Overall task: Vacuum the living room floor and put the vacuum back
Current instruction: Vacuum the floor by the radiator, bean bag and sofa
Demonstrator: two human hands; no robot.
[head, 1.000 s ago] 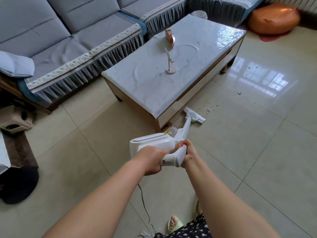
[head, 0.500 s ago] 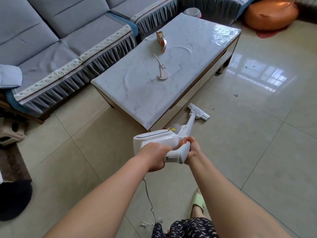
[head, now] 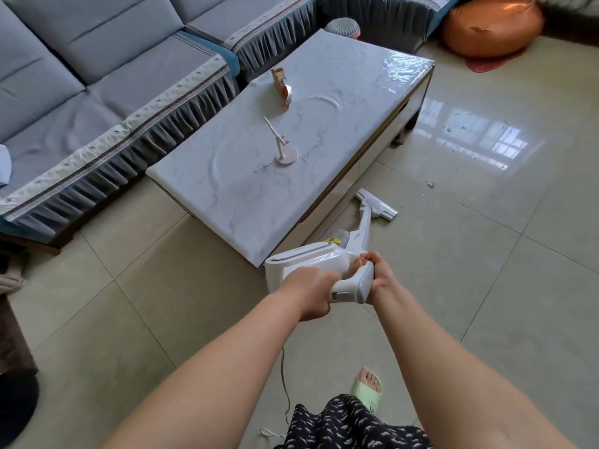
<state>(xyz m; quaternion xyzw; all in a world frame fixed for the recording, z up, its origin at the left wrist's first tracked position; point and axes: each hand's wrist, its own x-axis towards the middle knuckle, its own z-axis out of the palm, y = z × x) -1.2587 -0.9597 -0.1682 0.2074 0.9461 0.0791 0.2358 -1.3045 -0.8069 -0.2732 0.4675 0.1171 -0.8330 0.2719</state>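
Vacuum (head: 327, 264) head beside coffee table (head: 259, 202) — debris (head: 429, 184) ahead.

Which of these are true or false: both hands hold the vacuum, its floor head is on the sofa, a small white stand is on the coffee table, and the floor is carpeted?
1. Both the left hand and the right hand grip the vacuum. True.
2. Its floor head is on the sofa. False: it rests on the floor beside the coffee table.
3. A small white stand is on the table. True.
4. The floor is carpeted. False: glossy tiles.
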